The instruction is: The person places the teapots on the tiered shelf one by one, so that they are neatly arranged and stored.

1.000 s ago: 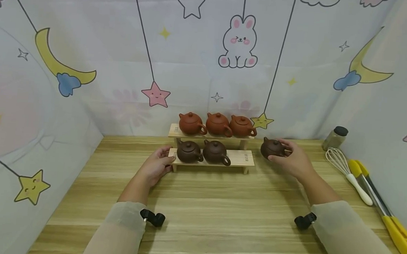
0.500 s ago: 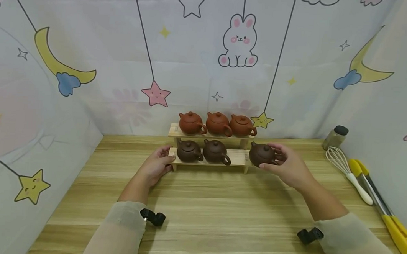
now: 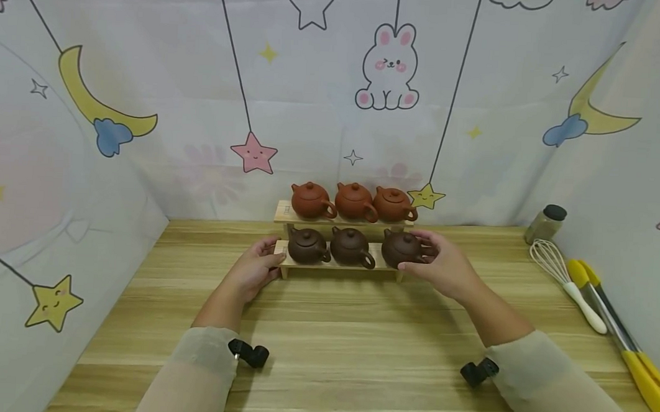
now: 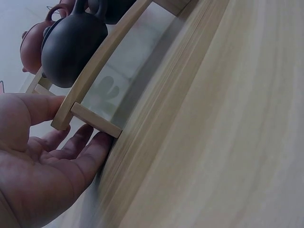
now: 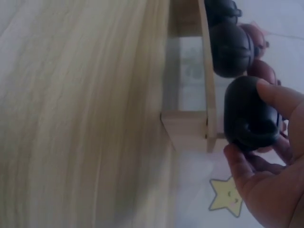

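My right hand (image 3: 444, 268) grips a dark brown teapot (image 3: 400, 249) by its handle side, at the right end of the lower step of a wooden two-tier rack (image 3: 335, 265). In the right wrist view a narrow gap shows between this teapot (image 5: 249, 111) and the board. Two more dark teapots, a left one (image 3: 307, 246) and a middle one (image 3: 350, 247), stand on the same step. At the rack's left end, my left hand (image 3: 254, 270) holds the board, thumb on top and fingers below, as the left wrist view shows (image 4: 47, 156).
Several reddish-brown teapots (image 3: 355, 202) stand on the upper step. Along the right side lie a whisk (image 3: 569, 287) and yellow-handled tongs (image 3: 620, 339), with a black-capped jar (image 3: 545, 225) behind them. A printed curtain (image 3: 201, 100) hangs close behind the rack.
My right hand has carried the dark teapot leftward, from beside the rack to the right end of the lower step. The left hand has stayed on the rack.
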{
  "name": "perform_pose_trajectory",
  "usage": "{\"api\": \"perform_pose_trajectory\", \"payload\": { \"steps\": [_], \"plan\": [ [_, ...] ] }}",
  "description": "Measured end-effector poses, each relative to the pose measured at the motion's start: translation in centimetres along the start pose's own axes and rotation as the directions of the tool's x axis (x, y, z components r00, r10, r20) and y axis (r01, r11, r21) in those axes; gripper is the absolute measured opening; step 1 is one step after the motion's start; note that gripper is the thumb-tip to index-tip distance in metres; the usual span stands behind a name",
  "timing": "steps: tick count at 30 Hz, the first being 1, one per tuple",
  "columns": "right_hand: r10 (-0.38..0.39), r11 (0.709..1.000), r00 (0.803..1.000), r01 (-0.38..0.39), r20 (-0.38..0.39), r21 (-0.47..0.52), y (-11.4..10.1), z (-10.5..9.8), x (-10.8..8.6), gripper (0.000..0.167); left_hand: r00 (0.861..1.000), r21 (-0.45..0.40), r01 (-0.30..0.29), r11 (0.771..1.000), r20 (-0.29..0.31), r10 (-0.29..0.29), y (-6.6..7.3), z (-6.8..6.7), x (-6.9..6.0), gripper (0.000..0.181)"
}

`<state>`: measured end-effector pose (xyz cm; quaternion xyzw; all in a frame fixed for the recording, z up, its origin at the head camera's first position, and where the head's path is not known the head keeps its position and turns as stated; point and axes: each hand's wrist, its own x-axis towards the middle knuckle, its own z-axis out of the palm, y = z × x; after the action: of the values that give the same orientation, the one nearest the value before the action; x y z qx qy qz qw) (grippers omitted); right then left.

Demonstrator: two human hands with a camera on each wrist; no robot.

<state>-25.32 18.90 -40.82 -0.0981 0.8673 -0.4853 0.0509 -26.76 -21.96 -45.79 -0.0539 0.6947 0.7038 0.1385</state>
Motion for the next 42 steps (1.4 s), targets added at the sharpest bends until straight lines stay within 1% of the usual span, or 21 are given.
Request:
{"api": "perform_pose_trajectory", "payload": {
  "steps": [6, 9, 16, 23, 29, 32, 39, 42],
  "plan": [
    [0.014, 0.999, 1.000, -0.014, 0.007, -0.040, -0.3, 0.6, 0.7, 0.090, 1.000, -0.003, -0.003, 1.000, 0.006, 0.003, 0.0, 0.0, 0.1, 0.069],
    [0.016, 0.999, 1.000, -0.016, 0.005, -0.043, -0.4, 1.0, 1.2, 0.088, 1.000, -0.002, -0.010, 1.000, 0.010, 0.010, 0.0, 0.0, 0.1, 0.070],
    [0.013, 0.999, 1.000, -0.012, 0.013, -0.044, -0.3, 2.0, 1.7, 0.082, 1.000, -0.003, 0.002, 1.000, 0.001, -0.002, -0.2, -0.1, 0.0, 0.069],
    [0.015, 0.999, 1.000, -0.014, 0.027, -0.041, -0.3, 2.1, 1.8, 0.083, 1.000, -0.003, -0.002, 1.000, 0.003, 0.002, -0.1, -0.3, 0.1, 0.070],
    [0.027, 1.000, 0.998, -0.027, 0.057, -0.006, -0.3, 1.4, 1.5, 0.087, 1.000, -0.015, 0.002, 1.000, -0.005, -0.002, -0.2, -0.2, 0.0, 0.069],
    [0.023, 1.000, 0.998, -0.023, 0.058, -0.005, -0.3, 0.8, 1.3, 0.086, 1.000, -0.017, -0.002, 1.000, -0.006, 0.001, -0.3, -0.2, 0.0, 0.069],
    [0.016, 0.999, 1.000, -0.016, 0.013, -0.045, -0.7, -0.9, 0.6, 0.073, 1.000, 0.002, -0.007, 1.000, 0.008, 0.007, -0.3, -0.5, -0.1, 0.070],
    [0.017, 0.998, 1.000, -0.017, -0.015, -0.053, -0.9, -1.8, 0.6, 0.071, 1.000, 0.018, -0.012, 1.000, -0.011, 0.012, 0.1, -0.7, -0.4, 0.069]
  ]
}}
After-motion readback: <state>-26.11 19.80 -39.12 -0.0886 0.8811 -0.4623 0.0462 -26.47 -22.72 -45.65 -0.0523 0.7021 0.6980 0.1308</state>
